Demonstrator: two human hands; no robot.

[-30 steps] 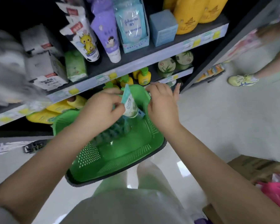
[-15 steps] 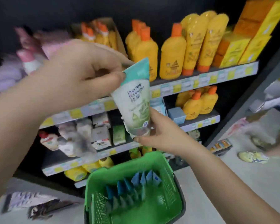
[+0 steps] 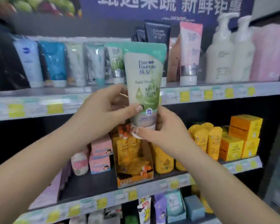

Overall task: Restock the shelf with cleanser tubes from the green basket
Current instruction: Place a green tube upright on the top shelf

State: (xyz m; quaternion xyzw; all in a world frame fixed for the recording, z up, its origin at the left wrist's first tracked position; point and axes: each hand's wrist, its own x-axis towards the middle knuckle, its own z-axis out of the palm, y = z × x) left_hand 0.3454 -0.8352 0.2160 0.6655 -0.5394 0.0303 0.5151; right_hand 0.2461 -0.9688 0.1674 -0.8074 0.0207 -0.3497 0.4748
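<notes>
So right now the person has one cleanser tube (image 3: 144,84) up in front of the top shelf (image 3: 217,92), cap end down, crimped teal end up. Both hands are on the lower part of it. The left hand (image 3: 103,110) is curled round the left side with the thumb pressed across the front near the little blue sticker, and the right hand (image 3: 162,128) is pinching the white cap end from below and the right. So it's a proper two-handed hold, nothing loose.

The green basket isn't in view at all from here, so no idea how many are left in it.

Looks to me like this is the placing step: tube is out, lifted to shelf height, just not on the shelf yet. It's sitting in front of the row of tubes (image 3: 81,63) already standing there, and there's a matching green-and-white tube (image 3: 116,62) right behind its left edge, next to a dark tube (image 3: 157,36).

My guess for the next move: push it forward over the shelf lip and stand it on its cap in the slot with its twins. The row looks packed pretty tight, so it'll need to go in straight or it'll knock the neighbours over. Can't tell how deep the gap is from this angle.
</notes>
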